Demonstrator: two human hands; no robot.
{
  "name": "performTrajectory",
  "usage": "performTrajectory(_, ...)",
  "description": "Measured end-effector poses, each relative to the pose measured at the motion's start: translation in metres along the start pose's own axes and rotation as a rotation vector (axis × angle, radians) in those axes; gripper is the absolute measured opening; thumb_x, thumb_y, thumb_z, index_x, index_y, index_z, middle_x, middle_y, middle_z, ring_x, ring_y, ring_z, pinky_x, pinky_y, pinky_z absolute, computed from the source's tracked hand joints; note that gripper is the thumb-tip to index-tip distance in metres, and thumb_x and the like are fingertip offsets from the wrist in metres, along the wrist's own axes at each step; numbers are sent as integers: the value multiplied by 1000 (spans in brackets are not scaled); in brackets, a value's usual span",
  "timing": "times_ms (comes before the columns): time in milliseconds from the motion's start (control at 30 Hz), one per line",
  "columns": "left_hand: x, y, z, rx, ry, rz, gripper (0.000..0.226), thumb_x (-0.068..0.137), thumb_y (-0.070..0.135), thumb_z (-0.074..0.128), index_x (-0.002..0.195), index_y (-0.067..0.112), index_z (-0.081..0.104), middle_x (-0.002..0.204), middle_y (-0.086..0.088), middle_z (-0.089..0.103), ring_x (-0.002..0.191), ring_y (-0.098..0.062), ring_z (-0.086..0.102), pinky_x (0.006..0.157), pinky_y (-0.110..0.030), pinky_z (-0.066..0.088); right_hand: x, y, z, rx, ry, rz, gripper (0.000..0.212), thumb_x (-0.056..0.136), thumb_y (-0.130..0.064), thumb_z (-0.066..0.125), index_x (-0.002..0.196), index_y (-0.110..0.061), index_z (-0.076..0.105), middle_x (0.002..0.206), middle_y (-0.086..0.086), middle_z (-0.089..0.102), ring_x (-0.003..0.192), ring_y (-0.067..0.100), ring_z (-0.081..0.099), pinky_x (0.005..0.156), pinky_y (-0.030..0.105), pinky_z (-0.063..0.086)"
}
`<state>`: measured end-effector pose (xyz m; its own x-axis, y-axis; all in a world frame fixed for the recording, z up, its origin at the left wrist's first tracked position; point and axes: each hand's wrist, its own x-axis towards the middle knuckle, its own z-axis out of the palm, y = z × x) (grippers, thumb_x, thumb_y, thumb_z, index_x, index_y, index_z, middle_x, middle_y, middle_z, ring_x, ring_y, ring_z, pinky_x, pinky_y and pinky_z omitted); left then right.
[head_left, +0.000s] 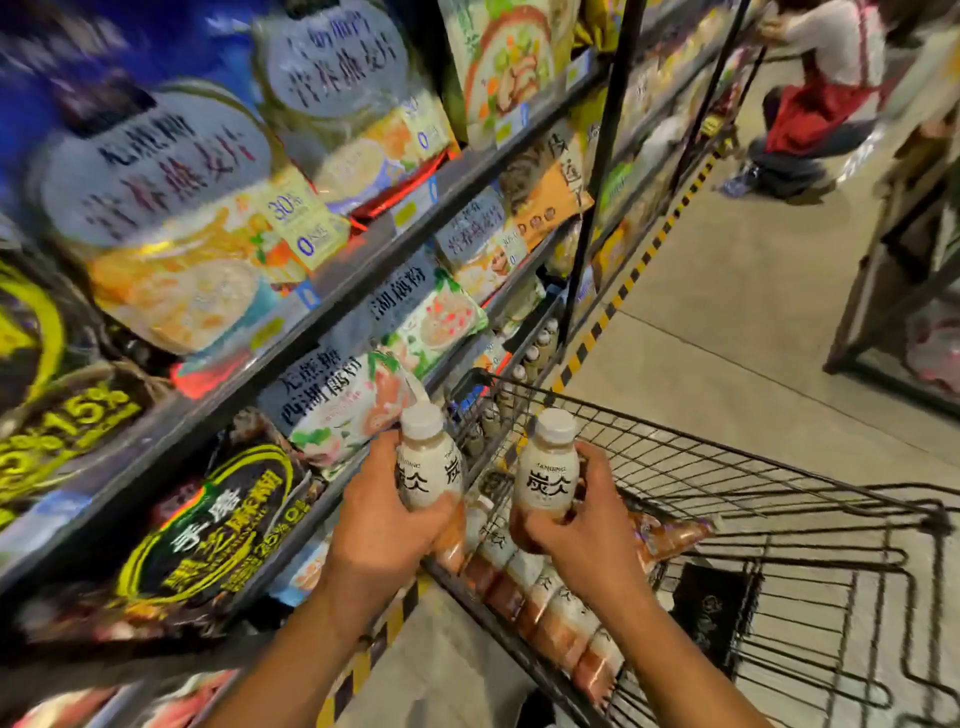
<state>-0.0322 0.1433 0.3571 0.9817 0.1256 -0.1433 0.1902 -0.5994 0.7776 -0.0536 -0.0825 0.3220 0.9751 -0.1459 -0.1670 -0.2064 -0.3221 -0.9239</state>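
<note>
My left hand (382, 519) grips a small brown drink bottle (427, 460) with a white cap and a white label. A second bottle of the same kind (544, 467) is held upright in my right hand (582, 525). Both bottles hover over the left rim of a black wire shopping cart (779, 467). Inside the cart, along its left wall, lies a row of several more such bottles (540, 597). A dark packet (714, 618) lies on the cart floor.
Store shelves (291, 332) full of bagged food packs stand at the left, blurred. More bottles stand on a low shelf (540, 343) beyond the cart. A yellow-black floor stripe (623, 280) runs along the shelves. A person in a red apron (815, 98) crouches far up the aisle. Another rack (893, 291) stands at the right.
</note>
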Motion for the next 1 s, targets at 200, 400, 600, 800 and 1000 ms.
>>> performTrajectory(200,-75,25,-115,-39,201,103,61,74,34,87,113,57,47,106,27,68,96,10,65,77,-17,51,-48,-116,39,16,-57,-254,84,78,-19,92,139,-45,41,114,-39,58,104,-22,60,77,6,51)
performTrajectory(400,-167,19,-235,-49,390,163,63,70,40,84,113,62,43,109,32,64,100,17,59,72,-7,44,-124,-205,99,36,-136,-482,83,77,-7,91,128,-53,44,112,-45,61,100,-11,68,79,12,56)
performTrajectory(600,-276,-11,-349,-8,578,162,59,67,47,78,116,55,47,108,27,68,100,5,63,77,-25,50,-222,-273,172,93,-262,-588,78,69,-19,92,131,-45,52,116,-10,73,103,11,73,82,30,63)
performTrajectory(800,-367,-47,-434,0,726,147,60,74,27,85,115,56,52,109,42,64,100,16,63,75,-6,48,-318,-328,234,137,-457,-677,75,76,-13,89,136,-39,52,116,-16,73,103,3,72,87,32,61)
performTrajectory(1000,-432,-85,-501,-65,884,40,65,72,41,88,122,51,48,113,31,66,103,5,66,86,-38,59,-378,-373,291,155,-652,-754,70,82,-7,84,135,-42,54,121,-24,69,113,-1,67,92,31,58)
